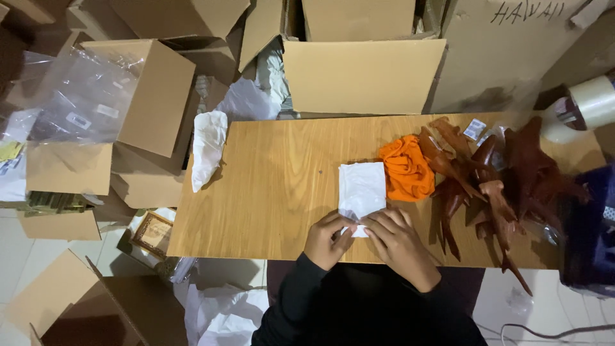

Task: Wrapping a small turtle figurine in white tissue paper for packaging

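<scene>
open cardboard boxes (359, 74) crowd the far edge of a wooden table (275, 186), where an orange cloth (405, 170) and a heap of dark red-brown carved wooden pieces (500, 179) lie just right of a white paper-wrapped packet (362, 189). a roll of tape (586, 102) sits at far right. at the near edge, the left hand (328, 238) and right hand (400, 240) pinch the packet's near end, fingers curled on the paper.

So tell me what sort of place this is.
Probably a small packing or shipping workroom. Open cardboard boxes crowd a wooden table, a pile of carved wooden pieces waits on it, and both hands fold white wrapping paper.
</scene>
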